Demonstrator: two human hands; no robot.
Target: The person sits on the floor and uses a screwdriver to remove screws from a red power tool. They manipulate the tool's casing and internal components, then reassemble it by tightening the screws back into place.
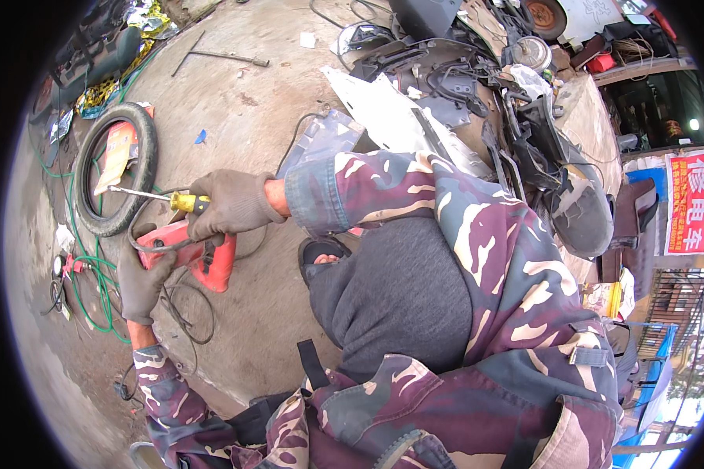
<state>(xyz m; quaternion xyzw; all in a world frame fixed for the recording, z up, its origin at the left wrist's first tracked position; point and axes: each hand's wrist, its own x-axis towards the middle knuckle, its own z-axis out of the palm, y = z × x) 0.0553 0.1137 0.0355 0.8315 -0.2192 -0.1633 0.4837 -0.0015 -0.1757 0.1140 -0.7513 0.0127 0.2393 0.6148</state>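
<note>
My right hand (227,205), in a grey-brown work glove, is closed round the yellow and black handle of a screwdriver (186,202). The screwdriver's metal shaft points left, over a black tyre (146,148) lying on the ground. Just below, my left hand (142,281), gloved alike, grips a red power tool (215,266) with a plastic housing. Its exact kind is partly hidden by both gloves. A dark cord loops past the tool, and the right glove rests against its upper side.
A red and tan package (117,156) lies inside the tyre. A green hose (94,273) and dark cables (184,320) trail over the concrete. A T-shaped metal rod (227,57) lies farther off. Black and white vehicle panels (391,117) are heaped to the right.
</note>
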